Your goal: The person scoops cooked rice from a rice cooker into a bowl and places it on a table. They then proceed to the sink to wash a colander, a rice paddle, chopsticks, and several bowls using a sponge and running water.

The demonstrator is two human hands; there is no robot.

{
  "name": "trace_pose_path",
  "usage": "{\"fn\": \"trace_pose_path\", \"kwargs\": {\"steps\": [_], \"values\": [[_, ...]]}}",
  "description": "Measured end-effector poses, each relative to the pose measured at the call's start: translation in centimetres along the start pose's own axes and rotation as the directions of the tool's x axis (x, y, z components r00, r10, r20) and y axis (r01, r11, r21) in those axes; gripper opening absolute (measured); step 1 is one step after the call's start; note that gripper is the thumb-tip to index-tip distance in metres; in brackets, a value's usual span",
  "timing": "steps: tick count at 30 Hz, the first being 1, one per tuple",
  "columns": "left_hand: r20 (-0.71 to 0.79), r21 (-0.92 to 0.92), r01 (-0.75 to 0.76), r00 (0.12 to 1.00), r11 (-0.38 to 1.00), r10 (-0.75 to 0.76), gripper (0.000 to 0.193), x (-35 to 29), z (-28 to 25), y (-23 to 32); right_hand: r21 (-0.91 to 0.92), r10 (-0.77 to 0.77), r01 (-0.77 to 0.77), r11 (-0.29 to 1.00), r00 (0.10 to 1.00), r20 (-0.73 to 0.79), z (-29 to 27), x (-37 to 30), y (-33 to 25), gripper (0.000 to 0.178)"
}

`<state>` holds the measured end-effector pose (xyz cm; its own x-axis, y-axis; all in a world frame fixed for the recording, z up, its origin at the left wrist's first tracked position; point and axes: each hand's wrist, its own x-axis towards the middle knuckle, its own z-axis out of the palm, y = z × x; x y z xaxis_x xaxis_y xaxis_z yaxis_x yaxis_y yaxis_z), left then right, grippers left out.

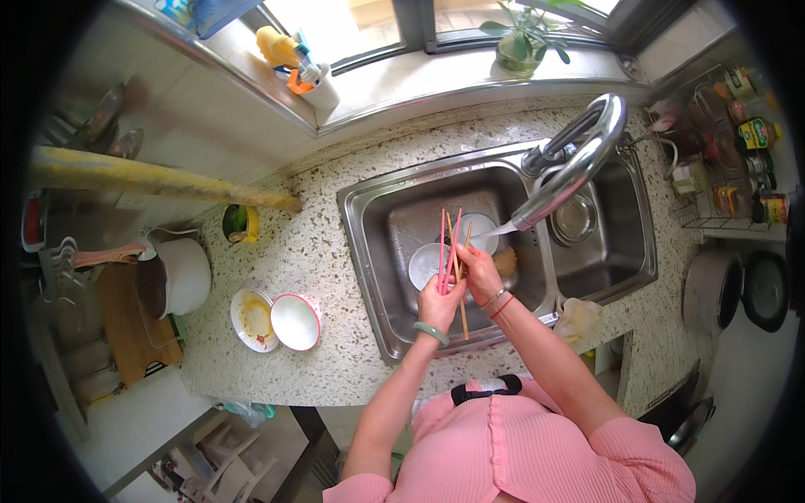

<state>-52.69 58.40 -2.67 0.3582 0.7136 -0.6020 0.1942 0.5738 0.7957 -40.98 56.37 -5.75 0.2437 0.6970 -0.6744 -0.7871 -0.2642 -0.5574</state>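
Note:
Over the left basin of the steel sink [369,251], both my hands are closed on a bunch of chopsticks [443,243], some pink and some wooden. My left hand [439,305], with a pale green bangle at its wrist, grips them from the left. Against them from the right is my right hand [480,273], its fingers round the wooden ones. Water runs from the tap [570,180] just beyond my right hand. Below lie a white bowl [424,267], a second white bowl [482,230] and a tan scrubber [506,263], partly hidden by my hands.
A soiled white bowl [250,325] and a red-rimmed bowl [296,323] stand on the left counter, near a white pot [186,277]. The right basin holds a round metal dish [574,220]. A pale cloth [579,318] lies at the sink's front edge. A yellow pole [168,180] juts in at left.

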Motion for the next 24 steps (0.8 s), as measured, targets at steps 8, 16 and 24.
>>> {"fn": "trace_pose_path", "kwargs": {"steps": [8, 16, 24], "values": [[-0.015, -0.248, 0.068, 0.997, 0.966, -0.074, 0.022, -1.1, 1.3, -0.6, 0.105, -0.028, 0.04, 0.994, 0.993, -0.115, 1.0, -0.9, -0.9, 0.029], [0.039, -0.225, 0.162, 0.987, 0.961, -0.158, 0.023, -2.6, 2.3, 0.5, 0.06, 0.08, -0.068, 0.996, 0.974, -0.214, 0.4, 2.1, -0.1, 0.031], [0.105, -0.204, 0.259, 0.965, 0.944, -0.242, 0.023, -2.9, 1.7, 0.5, 0.303, 0.159, -0.124, 0.945, 0.983, -0.093, -2.7, 5.2, 0.3, 0.024]]}}
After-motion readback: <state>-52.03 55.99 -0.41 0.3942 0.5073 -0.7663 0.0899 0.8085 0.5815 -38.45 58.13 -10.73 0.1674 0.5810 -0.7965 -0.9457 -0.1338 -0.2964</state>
